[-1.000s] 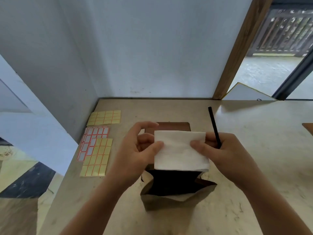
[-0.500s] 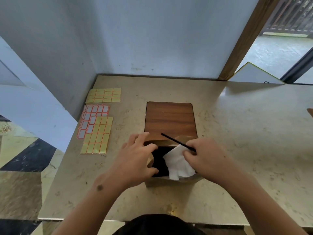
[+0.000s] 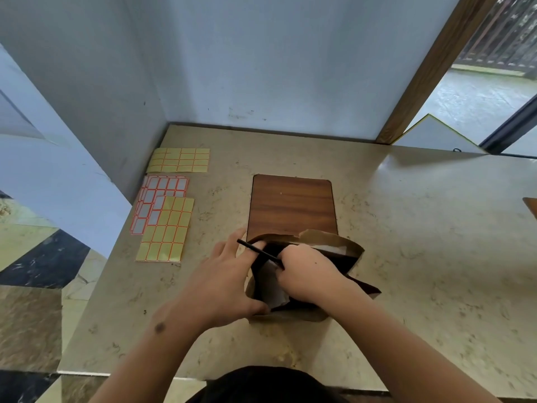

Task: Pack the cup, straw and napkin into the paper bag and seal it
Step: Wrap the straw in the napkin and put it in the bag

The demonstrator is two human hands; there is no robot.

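Note:
A brown paper bag (image 3: 325,242) stands open on the beige table (image 3: 421,257), its mouth facing up. My left hand (image 3: 229,280) grips the bag's left rim and holds it apart. My right hand (image 3: 308,274) is pushed down into the mouth, closed on a thin black straw (image 3: 258,251) that sticks out up and to the left. The white napkin (image 3: 276,292) lies inside the bag under my right hand, partly hidden. The cup is out of sight; the bag's inside is dark.
Sheets of yellow labels (image 3: 180,159) and red-bordered labels (image 3: 158,199) lie at the table's left, with another yellow sheet (image 3: 167,231) in front of them. A brown wooden board (image 3: 292,205) lies just behind the bag. Walls close off the back and left.
My right hand has pushed the napkin from above the bag down into it, the straw going with it. My left hand moved from the napkin to the bag's rim.

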